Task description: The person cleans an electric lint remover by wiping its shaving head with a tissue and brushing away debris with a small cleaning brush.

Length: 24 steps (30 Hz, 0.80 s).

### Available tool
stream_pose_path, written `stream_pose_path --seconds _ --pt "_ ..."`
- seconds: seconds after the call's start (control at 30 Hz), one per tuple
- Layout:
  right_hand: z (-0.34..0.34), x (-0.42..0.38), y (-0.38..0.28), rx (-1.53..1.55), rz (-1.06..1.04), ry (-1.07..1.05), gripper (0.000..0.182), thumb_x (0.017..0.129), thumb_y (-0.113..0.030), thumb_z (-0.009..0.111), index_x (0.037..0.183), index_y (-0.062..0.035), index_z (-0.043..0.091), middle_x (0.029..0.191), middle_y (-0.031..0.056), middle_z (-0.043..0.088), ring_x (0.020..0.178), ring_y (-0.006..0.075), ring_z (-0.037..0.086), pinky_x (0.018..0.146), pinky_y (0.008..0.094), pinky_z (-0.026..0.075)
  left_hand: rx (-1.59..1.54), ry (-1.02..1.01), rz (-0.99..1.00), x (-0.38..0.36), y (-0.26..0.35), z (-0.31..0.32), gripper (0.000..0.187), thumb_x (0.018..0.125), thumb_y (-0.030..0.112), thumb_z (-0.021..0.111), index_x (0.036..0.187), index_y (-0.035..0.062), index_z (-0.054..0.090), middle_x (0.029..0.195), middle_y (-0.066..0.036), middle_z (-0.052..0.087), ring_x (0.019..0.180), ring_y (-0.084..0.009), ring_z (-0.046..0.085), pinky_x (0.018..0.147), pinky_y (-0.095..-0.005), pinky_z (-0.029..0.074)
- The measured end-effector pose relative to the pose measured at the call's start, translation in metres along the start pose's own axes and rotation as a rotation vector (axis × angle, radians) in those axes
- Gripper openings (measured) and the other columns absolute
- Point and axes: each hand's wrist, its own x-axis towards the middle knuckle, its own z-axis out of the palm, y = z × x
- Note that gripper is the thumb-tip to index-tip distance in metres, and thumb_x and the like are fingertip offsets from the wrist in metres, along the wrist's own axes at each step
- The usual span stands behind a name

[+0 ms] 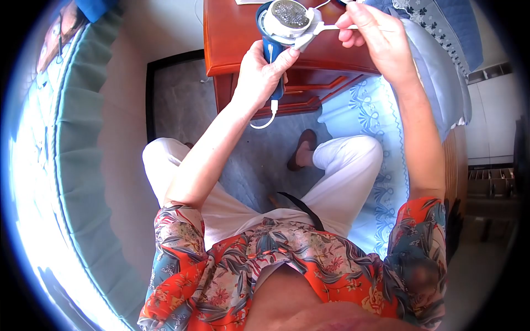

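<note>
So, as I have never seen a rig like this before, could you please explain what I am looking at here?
There is no machine doing the work: these are a person's two bare hands. The single picture comes from a camera worn on the head, looking forward and down over the seated person's lap. The left hand grips a blue-handled device with a white cable at its lower end. The right hand holds a thin white stick reaching to the device's round head. Both are above a reddish-brown cabinet; something white lies at the picture's top edge, too cut off to identify.
</note>
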Motion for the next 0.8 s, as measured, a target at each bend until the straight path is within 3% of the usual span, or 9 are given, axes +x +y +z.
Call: stream_pose_path --seconds 0.07,0.13,0.3,0.4,0.5,0.6,0.7,0.8 --pt "0.003 -0.003 -0.012 -0.100 -0.035 -0.018 0.030 0.097 -0.017 0.046 0.086 0.0044 0.064 0.071 0.0100 0.064 0.063 0.0151 0.061 0.061 0.0269 0.049 -0.015 -0.005 -0.003 0.000 0.001 0.001 0.051 0.078 0.041 0.076 0.095 0.0001 0.050 0.065 -0.004 0.056 0.051 -0.0094 0.055 0.047 -0.0224 0.047" --pt "0.006 -0.010 -0.018 -0.238 -0.085 0.020 0.028 0.096 -0.017 0.047 0.087 0.0033 0.065 0.072 0.0102 0.065 0.064 0.0153 0.062 0.062 0.0275 0.049 -0.046 -0.009 0.009 0.003 -0.004 0.007 0.041 0.080 0.034 0.076 0.091 0.0034 0.051 0.062 -0.003 0.055 0.049 -0.0095 0.054 0.044 -0.0226 0.045" --pt "0.005 -0.005 -0.003 -0.386 -0.148 0.009 0.023 0.095 -0.015 0.049 0.089 0.0013 0.064 0.073 0.0126 0.065 0.067 0.0202 0.063 0.064 0.0296 0.050 -0.100 -0.069 -0.081 0.000 -0.001 0.002 0.037 0.080 0.029 0.076 0.091 0.0039 0.051 0.062 -0.003 0.056 0.048 -0.0100 0.054 0.043 -0.0231 0.045" --pt "0.008 0.000 0.025 -0.395 -0.366 0.022 0.030 0.098 -0.025 0.052 0.091 0.0015 0.064 0.078 0.0063 0.065 0.073 0.0125 0.064 0.069 0.0237 0.051 -0.125 -0.106 -0.115 0.000 -0.001 -0.002 0.034 0.081 0.026 0.075 0.091 0.0038 0.051 0.062 -0.003 0.056 0.048 -0.0104 0.055 0.043 -0.0236 0.047" --pt "0.003 0.002 0.032 -0.358 -0.388 0.000 0.024 0.096 -0.019 0.055 0.092 0.0028 0.064 0.076 0.0055 0.065 0.076 0.0114 0.065 0.071 0.0234 0.053 -0.148 -0.128 -0.150 0.000 -0.001 -0.004 0.032 0.082 0.024 0.074 0.091 0.0035 0.051 0.064 -0.003 0.056 0.049 -0.0107 0.056 0.044 -0.0241 0.048" --pt "0.002 0.002 0.030 -0.358 -0.403 -0.005 0.020 0.094 -0.018 0.056 0.093 0.0004 0.065 0.077 0.0091 0.066 0.074 0.0169 0.066 0.069 0.0265 0.052 -0.188 -0.169 -0.172 0.000 -0.001 -0.005 0.030 0.084 0.023 0.072 0.091 0.0033 0.050 0.066 -0.003 0.056 0.051 -0.0107 0.057 0.044 -0.0244 0.048" --pt "0.005 0.002 0.016 -0.517 -0.590 0.057 0.020 0.094 -0.013 0.051 0.087 0.0018 0.063 0.074 0.0139 0.063 0.067 0.0222 0.062 0.064 0.0296 0.050 -0.203 -0.204 -0.209 -0.002 0.000 -0.005 0.029 0.084 0.022 0.071 0.091 0.0030 0.051 0.069 -0.003 0.056 0.053 -0.0108 0.057 0.045 -0.0247 0.048" --pt "0.007 -0.001 0.005 -0.350 -0.316 0.007 0.018 0.094 -0.009 0.051 0.086 0.0024 0.062 0.076 0.0120 0.063 0.069 0.0190 0.062 0.064 0.0286 0.049 -0.195 -0.215 -0.220 -0.002 0.000 -0.006 0.029 0.084 0.021 0.071 0.093 0.0028 0.051 0.070 -0.003 0.056 0.054 -0.0110 0.057 0.045 -0.0250 0.049"
